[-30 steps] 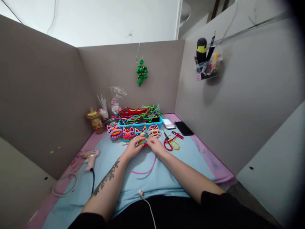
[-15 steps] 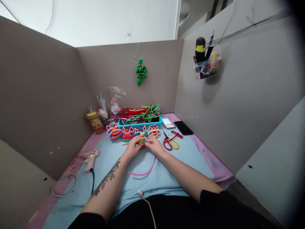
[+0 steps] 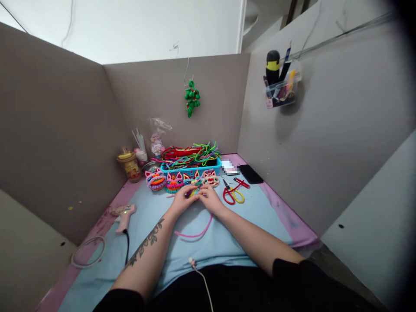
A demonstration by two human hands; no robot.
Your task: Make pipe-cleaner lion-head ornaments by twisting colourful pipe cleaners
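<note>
Close together over the middle of the table, my left hand (image 3: pixel 182 197) and my right hand (image 3: pixel 208 197) hold a small multicoloured pipe-cleaner piece (image 3: pixel 194 192) between their fingers. Yellow, purple and light blue show on it; the rest is hidden by the fingers. Both hands have their fingers closed on it. A pink pipe cleaner (image 3: pixel 195 236) curves down below my right hand onto the cloth; where its upper end goes is hidden. Just beyond the hands stand several pipe-cleaner animal heads (image 3: pixel 174 183) in a row.
Behind the heads is a blue basket (image 3: pixel 191 171) heaped with pipe cleaners (image 3: pixel 185 155). Scissors (image 3: pixel 233 194) with red and yellow handles lie to the right, near a black phone (image 3: pixel 251 174). A pink glue gun (image 3: pixel 125 216) rests at left. A lidded cup (image 3: pixel 129 165) stands back left.
The piece has been turned between my fingers, so purple now shows beside the yellow. My right fingers have shifted slightly, and the pink pipe cleaner has moved a little.
</note>
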